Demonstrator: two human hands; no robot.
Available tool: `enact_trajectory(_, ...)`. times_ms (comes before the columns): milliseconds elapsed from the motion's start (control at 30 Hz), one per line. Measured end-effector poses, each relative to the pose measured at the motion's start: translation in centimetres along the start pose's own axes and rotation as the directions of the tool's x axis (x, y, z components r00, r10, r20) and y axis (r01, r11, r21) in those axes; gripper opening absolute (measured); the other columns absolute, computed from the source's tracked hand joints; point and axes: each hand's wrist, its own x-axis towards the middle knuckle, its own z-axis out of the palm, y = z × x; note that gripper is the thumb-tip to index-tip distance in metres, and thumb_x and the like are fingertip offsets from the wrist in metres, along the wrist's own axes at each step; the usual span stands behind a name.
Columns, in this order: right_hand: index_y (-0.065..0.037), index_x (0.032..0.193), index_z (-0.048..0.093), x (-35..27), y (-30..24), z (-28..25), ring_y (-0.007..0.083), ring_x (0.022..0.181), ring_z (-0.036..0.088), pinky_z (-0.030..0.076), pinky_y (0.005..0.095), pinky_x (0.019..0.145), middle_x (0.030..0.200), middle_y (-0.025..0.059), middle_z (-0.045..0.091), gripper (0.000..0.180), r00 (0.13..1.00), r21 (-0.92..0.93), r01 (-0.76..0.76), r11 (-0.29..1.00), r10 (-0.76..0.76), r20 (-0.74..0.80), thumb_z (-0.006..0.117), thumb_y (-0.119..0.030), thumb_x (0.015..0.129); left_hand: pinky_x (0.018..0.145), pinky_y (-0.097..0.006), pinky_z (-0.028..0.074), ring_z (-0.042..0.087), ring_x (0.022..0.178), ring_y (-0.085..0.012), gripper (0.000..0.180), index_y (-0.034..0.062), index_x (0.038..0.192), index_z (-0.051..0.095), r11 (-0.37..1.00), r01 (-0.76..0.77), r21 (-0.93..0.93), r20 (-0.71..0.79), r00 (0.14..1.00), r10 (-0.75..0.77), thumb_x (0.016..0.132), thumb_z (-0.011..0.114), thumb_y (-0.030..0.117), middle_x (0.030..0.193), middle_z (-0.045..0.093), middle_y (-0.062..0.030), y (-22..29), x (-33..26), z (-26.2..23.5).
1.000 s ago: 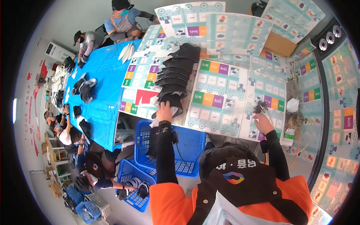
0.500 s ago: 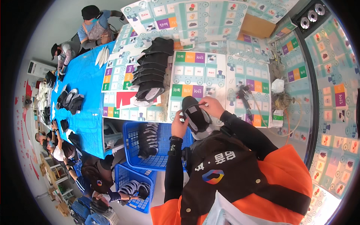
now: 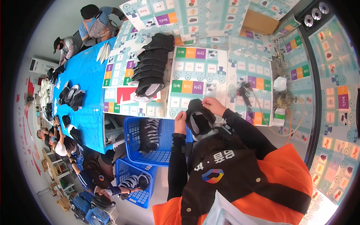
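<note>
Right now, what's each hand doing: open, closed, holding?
Left hand: closed, pinching the left edge of a curved black-and-grey fabric piece.
Right hand: closed, pinching the same piece's upper right edge.

Bright, cool, fairly even light fills the workroom. The blue-covered table has a soft sheen along its wrinkles, with darker shade beneath its near end. Right of it, the printed boards look pale under the light, while the stacked black shoe uppers and the handheld black shoe upper sink into dark tones. Far to its lower right, a white patch is nearly burnt out. Fisheye distortion bows the dark frame well right of that table; black surrounds the rounded view. Small co-workers below-left of the table appear soft.
</note>
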Motion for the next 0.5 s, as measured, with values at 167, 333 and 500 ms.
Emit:
enact_trajectory(167,-0.007,0.119,0.062,-0.4,-2.4,-1.9,0.0202,0.113,0.06,0.049,0.0344,0.096,0.121,0.008,0.062,0.031,0.987,0.078,-0.003,0.997,-0.01,0.159,0.073,-0.011,0.09,0.078,-0.029,0.048,0.063,0.091,-0.013,0.028,0.0002,0.119,0.066,0.944,0.23,-0.238,0.159,0.968,-0.196,0.107,0.053,0.022,0.103,0.07,-0.0019,4.0,0.4,1.1)
enact_trajectory(333,-0.017,0.136,0.059,-3.7,-13.1,-1.2,0.0354,0.124,0.057,0.048,0.0486,0.106,0.139,0.0147,0.056,0.055,0.817,-0.581,0.523,0.623,-0.56,0.135,0.073,-0.01,0.083,0.099,-0.032,0.049,0.064,0.112,-0.0186,0.032,-0.0022,0.128,0.063,0.993,0.092,-0.079,0.208,0.975,-0.074,0.106,0.056,0.02,0.12,0.07,-0.0111,9.1,0.5,3.5)
enact_trajectory(500,-0.011,0.132,0.061,-1.7,-10.3,-4.7,0.0382,0.112,0.065,0.055,0.0433,0.093,0.132,0.0156,0.064,0.045,0.798,-0.459,0.285,0.841,-0.474,-0.372,0.057,0.0,0.089,0.115,-0.036,0.037,0.049,0.136,-0.0265,0.06,-0.0061,0.147,0.044,0.856,-0.45,0.254,0.155,0.893,0.423,0.098,0.07,0.017,0.145,0.053,-0.0173,16.0,-3.2,3.3)
